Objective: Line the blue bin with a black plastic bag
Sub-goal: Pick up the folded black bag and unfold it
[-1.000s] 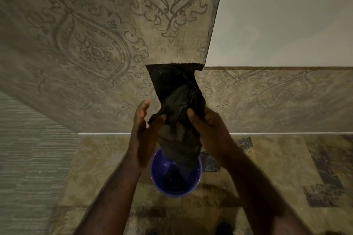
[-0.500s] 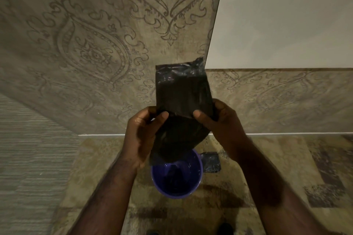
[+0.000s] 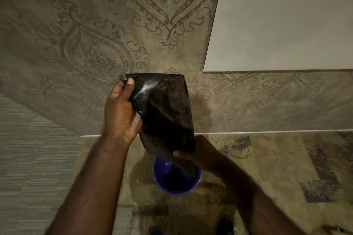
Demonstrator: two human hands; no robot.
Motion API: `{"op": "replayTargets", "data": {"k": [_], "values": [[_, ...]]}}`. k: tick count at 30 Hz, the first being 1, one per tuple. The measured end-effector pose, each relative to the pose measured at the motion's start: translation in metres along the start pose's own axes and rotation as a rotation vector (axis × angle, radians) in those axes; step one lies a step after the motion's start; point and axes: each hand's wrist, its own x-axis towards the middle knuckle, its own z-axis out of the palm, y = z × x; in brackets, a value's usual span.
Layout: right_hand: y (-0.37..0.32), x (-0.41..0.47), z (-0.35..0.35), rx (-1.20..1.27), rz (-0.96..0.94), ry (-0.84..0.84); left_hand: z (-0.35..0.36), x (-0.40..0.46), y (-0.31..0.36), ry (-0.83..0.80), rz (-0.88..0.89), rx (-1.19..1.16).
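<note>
A black plastic bag [image 3: 166, 112] hangs flat in the air in front of the wall, above a round blue bin [image 3: 176, 185] that stands on the patterned floor. My left hand [image 3: 120, 112] pinches the bag's top left corner between thumb and fingers. My right hand [image 3: 198, 154] grips the bag's lower right part, just over the bin's rim. The bag's bottom end dips into the bin's mouth. The bin's inside is dark and partly hidden by the bag and my right hand.
A wall with ornate grey patterns [image 3: 95, 53] rises right behind the bin, with a pale glossy panel [image 3: 282, 21] at the upper right. A white baseboard [image 3: 267, 131] runs along the floor. Dark shoe tips [image 3: 225, 225] show at the bottom edge.
My left hand has climbed to the bag's top left corner. My right hand has slid down to the bag's lower right, near the bin. The bag is now spread flatter and wider.
</note>
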Motion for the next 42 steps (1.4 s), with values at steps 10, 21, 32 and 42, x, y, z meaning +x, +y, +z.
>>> {"op": "replayTargets", "data": {"k": [10,21,32,42], "values": [[-0.018,-0.016,-0.036,0.272,0.026,0.271,-0.054,0.009,-0.008,0.447,-0.138,0.255],[-0.065,0.021,-0.046,0.698,0.103,0.544,-0.039,-0.06,-0.032,-0.36,0.153,0.836],[-0.033,0.026,-0.035,0.89,0.279,0.412,-0.048,-0.073,-0.064,-0.211,-0.097,0.33],[-0.008,-0.024,-0.007,0.315,0.133,0.471,-0.049,-0.068,-0.091,-0.133,0.043,0.411]]}}
